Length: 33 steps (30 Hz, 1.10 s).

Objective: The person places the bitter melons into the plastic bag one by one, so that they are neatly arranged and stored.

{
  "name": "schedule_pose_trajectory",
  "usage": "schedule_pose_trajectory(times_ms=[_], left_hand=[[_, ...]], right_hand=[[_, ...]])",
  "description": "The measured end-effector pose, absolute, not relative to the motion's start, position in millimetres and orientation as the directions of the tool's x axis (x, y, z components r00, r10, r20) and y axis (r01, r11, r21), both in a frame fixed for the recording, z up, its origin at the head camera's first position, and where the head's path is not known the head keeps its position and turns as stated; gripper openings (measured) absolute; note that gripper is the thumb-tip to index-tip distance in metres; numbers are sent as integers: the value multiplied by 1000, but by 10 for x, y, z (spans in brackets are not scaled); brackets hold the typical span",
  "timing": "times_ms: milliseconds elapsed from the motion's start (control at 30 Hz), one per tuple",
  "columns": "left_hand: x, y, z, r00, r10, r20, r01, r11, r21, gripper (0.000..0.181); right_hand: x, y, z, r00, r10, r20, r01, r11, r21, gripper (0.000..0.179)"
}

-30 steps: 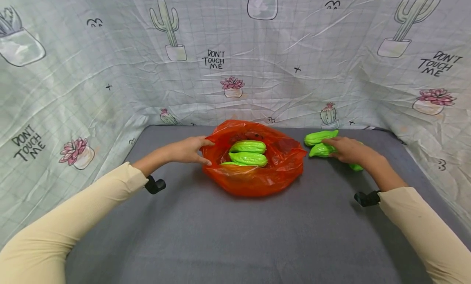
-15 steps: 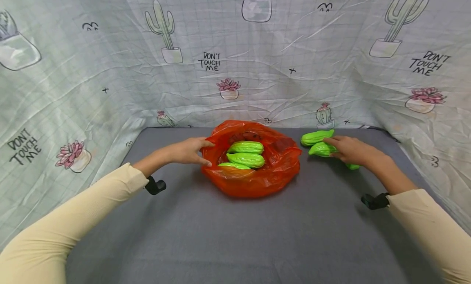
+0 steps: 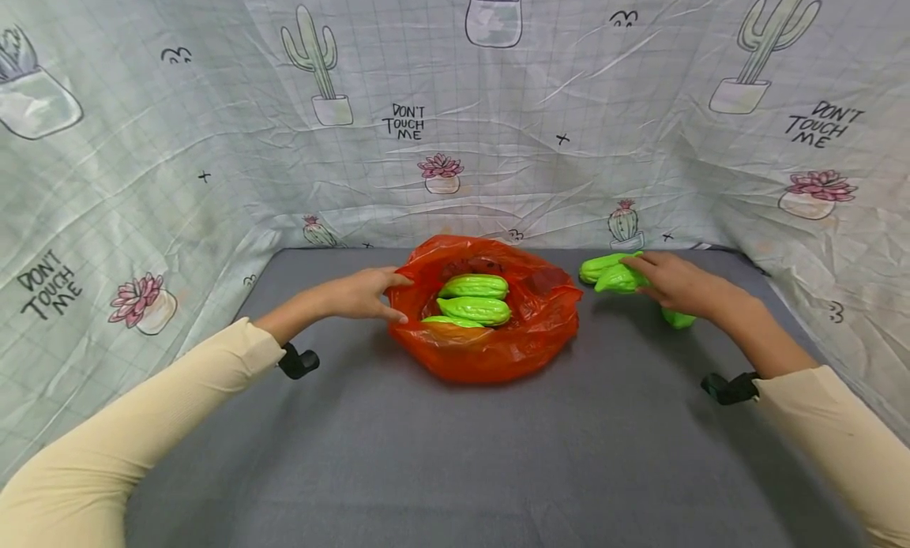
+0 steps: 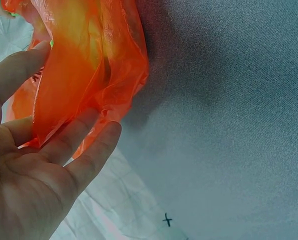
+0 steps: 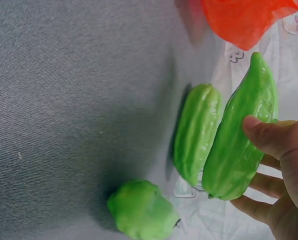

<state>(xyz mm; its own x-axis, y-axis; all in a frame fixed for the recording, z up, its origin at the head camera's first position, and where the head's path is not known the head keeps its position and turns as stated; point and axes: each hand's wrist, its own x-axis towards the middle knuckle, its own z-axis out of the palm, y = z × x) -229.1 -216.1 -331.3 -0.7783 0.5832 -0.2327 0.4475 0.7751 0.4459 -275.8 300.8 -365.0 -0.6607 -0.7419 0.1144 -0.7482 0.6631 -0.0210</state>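
Note:
A red plastic bag (image 3: 490, 358) stands with its mouth open near the back middle of the table, and several green bitter melons (image 3: 475, 309) lie inside it. At the bag's left rim is my left hand (image 3: 359, 293), thumb and fingers spread and fairly straight against the plastic; part of a finger is hidden behind the film. To the right of the bag, my right hand (image 3: 678, 283) grips a bitter melon (image 5: 239, 145) between thumb and fingers, raised off the table. Another bitter melon (image 5: 196, 132) lies behind it, and a further one (image 5: 141, 210) sits under the hand.
A grey cloth (image 3: 455, 461) covers the table. Patterned fabric walls (image 3: 569, 177) with printed cacti close off the back and both sides. Black wrist cameras (image 3: 298, 362) hang below both wrists.
My right hand has taken hold of a bitter melon and lifted it slightly. The left hand stays at the bag's rim. The head view has shifted a little.

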Motion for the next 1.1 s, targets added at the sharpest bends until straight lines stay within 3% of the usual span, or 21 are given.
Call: schedule_pose_trajectory(times_ms=[433, 1100], left_hand=[[-2294, -2139, -3326, -779, 586, -221, 467, 779, 419, 67], [-2305, -2154, -3342, -779, 580, -237, 451, 782, 430, 65]], right_hand=[[-2639, 2941, -3444, -627, -760, 171, -771, 637, 4, 53], [-2610, 2895, -3223, -691, -705, 161, -714, 701, 3, 55]])
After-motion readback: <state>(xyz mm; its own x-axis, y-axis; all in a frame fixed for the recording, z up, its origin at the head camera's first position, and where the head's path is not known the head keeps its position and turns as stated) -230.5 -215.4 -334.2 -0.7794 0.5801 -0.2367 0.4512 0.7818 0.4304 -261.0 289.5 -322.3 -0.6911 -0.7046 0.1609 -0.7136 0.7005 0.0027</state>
